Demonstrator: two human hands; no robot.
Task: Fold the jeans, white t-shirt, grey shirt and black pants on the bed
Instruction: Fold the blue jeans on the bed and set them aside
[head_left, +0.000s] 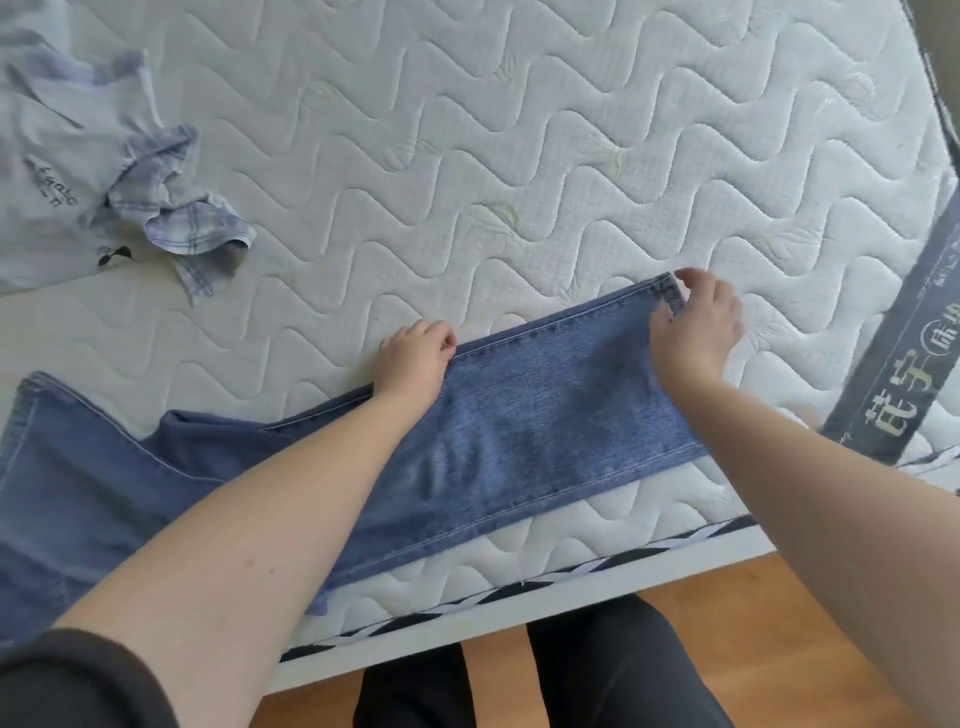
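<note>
Blue jeans (545, 415) lie along the near edge of the bed, legs stacked and stretched to the right. My right hand (696, 322) pinches the hem at the far right end of the legs. My left hand (415, 358) grips the far seam of the leg about midway, fingers curled over the edge. A white t-shirt (47, 171) with dark print lies crumpled at the far left. A pale checked grey shirt (182, 208) lies bunched against it. Black pants are not in view on the bed.
The quilted white mattress (519, 130) stretches bare beyond the jeans. A grey printed band (904, 364) runs across its right end. The bed's near edge (467, 618) is close to my legs, with a wooden floor (727, 613) below.
</note>
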